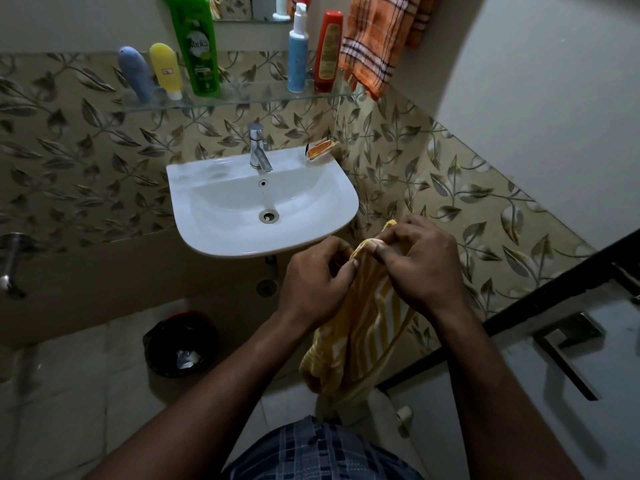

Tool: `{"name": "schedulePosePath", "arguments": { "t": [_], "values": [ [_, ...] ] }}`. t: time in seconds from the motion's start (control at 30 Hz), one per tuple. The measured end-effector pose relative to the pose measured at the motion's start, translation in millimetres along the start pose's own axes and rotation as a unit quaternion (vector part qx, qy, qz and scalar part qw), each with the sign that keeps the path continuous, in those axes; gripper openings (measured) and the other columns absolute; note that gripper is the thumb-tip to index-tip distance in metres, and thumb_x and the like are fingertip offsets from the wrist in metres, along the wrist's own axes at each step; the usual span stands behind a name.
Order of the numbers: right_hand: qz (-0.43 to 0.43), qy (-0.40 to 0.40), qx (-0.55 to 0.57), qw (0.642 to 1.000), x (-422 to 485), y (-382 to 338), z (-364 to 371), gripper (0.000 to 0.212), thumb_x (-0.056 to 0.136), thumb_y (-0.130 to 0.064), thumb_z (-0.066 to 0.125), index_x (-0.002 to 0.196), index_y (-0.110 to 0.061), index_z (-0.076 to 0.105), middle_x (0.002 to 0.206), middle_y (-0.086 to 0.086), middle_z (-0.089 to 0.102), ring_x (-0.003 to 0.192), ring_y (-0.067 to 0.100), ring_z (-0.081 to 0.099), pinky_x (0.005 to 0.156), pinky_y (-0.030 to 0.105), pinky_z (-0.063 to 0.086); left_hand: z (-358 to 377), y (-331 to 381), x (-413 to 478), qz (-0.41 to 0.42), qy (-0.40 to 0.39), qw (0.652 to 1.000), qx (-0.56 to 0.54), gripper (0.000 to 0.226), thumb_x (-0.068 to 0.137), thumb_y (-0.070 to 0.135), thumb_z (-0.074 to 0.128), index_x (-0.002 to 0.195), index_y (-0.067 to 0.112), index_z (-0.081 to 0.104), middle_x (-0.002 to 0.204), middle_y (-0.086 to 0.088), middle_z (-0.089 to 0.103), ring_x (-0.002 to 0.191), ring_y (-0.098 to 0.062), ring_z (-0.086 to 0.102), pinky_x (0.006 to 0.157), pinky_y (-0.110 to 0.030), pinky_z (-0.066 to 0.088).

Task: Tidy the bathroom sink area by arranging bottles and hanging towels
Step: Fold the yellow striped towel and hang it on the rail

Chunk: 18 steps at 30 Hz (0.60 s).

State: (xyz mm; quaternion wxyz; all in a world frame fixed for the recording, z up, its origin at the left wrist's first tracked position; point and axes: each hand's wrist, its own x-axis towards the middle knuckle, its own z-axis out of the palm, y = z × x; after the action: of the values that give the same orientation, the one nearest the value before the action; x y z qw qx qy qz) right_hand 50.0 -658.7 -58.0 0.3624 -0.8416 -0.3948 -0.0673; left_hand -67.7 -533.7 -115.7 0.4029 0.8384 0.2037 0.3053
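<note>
1. Since the five bottles above the sink all stand upright on the glass shelf, three toward its left end and two toward its right, arranging looks finished.
2. An orange towel hangs past the shelf's right end.
3. The yellow striped towel dangles below the sink's front right corner; hanging it is the step in hand.
4. The left hand and the right hand each pinch its bunched top edge. Next, they probably need to spread that edge and raise it beside the orange towel.

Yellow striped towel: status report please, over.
Left hand, right hand both pinch yellow striped towel at top edge. Towel dangles, not hung yet. Nothing blocks the hands.
</note>
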Motion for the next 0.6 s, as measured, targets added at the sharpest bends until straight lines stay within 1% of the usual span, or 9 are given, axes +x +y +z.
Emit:
{"name": "schedulePosePath", "arguments": {
  "t": [0.07,0.13,0.17,0.23,0.3,0.4,0.47,0.53,0.6],
  "values": [
    [-0.004,0.003,0.003,1.0,-1,-2,-2,0.011,0.084,-0.027,0.085,0.087,-0.018,0.08,0.087,-0.006,0.064,0.08,0.007,0.059,0.072,0.014,0.044,4,-2,-2,-0.028,-0.017,0.999,-0.012,0.004,0.092,0.026,0.073,0.091,0.026,0.069,0.072,0.015,0.063,0.067,-0.001,0.06,0.058,-0.016,0.04],
    [0.002,0.009,0.012,1.0,0,-2,-7,0.011,0.084,-0.027,0.086,0.088,-0.018,0.08,0.088,-0.008,0.064,0.08,0.005,0.058,0.071,0.008,0.042,7,-7,-5,-0.065,-0.033,0.997,-0.035,0.003,0.092,0.026,0.073,0.09,0.026,0.072,0.077,0.011,0.069,0.071,-0.004,0.063,0.063,-0.028,0.05],
    [0.006,0.012,0.014,1.0,0,-1,-9,0.011,0.084,-0.027,0.086,0.088,-0.019,0.081,0.088,-0.009,0.063,0.08,0.004,0.058,0.071,0.011,0.043,8,-11,-5,-0.096,-0.03,0.992,-0.07,0.004,0.092,0.025,0.073,0.088,0.026,0.072,0.078,0.009,0.071,0.071,-0.007,0.064,0.065,-0.032,0.052],
    [0.008,0.019,0.007,1.0,0,4,-12,0.014,0.081,-0.028,0.088,0.089,-0.018,0.082,0.088,-0.012,0.063,0.081,0.004,0.058,0.073,0.02,0.047,6,-15,-5,-0.153,-0.009,0.973,-0.174,0.009,0.09,0.025,0.074,0.083,0.027,0.07,0.077,0.009,0.071,0.071,-0.009,0.062,0.067,-0.032,0.05],
    [0.018,0.025,-0.007,1.0,1,11,-14,0.016,0.08,-0.029,0.088,0.089,-0.018,0.082,0.086,-0.014,0.061,0.082,0.005,0.058,0.076,0.026,0.049,2,-17,-4,-0.161,-0.015,0.96,-0.228,0.007,0.088,0.032,0.073,0.081,0.03,0.07,0.076,0.011,0.069,0.073,-0.007,0.061,0.069,-0.031,0.05],
    [0.047,0.029,-0.018,0.998,1,21,-14,0.019,0.08,-0.031,0.088,0.091,-0.017,0.082,0.09,-0.007,0.065,0.087,0.013,0.063,0.081,0.034,0.055,-4,-15,-3,-0.146,-0.049,0.963,-0.222,0.008,0.091,0.037,0.071,0.086,0.031,0.074,0.081,0.011,0.071,0.078,-0.007,0.064,0.072,-0.034,0.054],
    [0.06,0.024,-0.021,0.998,0,23,-12,0.019,0.08,-0.03,0.088,0.093,-0.017,0.082,0.093,-0.005,0.067,0.091,0.015,0.064,0.085,0.036,0.056,-6,-14,-2,-0.14,-0.041,0.969,-0.2,0.011,0.091,0.038,0.071,0.088,0.029,0.076,0.084,0.01,0.075,0.081,-0.009,0.068,0.075,-0.037,0.057],
    [0.069,0.024,-0.025,0.997,-2,22,-9,0.022,0.082,-0.03,0.087,0.101,-0.021,0.082,0.097,-0.005,0.064,0.095,0.015,0.063,0.086,0.032,0.053,-8,-12,-1,-0.12,-0.025,0.981,-0.151,0.013,0.09,0.036,0.072,0.09,0.025,0.079,0.084,0.01,0.076,0.082,-0.008,0.071,0.074,-0.032,0.056],
    [0.071,0.046,-0.02,0.996,-4,16,-7,0.031,0.084,-0.032,0.085,0.114,-0.025,0.08,0.104,-0.005,0.061,0.098,0.013,0.059,0.085,0.028,0.049,-10,-10,1,-0.104,-0.009,0.989,-0.108,0.008,0.092,0.029,0.075,0.089,0.024,0.08,0.082,0.013,0.076,0.08,-0.003,0.07,0.07,-0.025,0.053]
  ]
}}
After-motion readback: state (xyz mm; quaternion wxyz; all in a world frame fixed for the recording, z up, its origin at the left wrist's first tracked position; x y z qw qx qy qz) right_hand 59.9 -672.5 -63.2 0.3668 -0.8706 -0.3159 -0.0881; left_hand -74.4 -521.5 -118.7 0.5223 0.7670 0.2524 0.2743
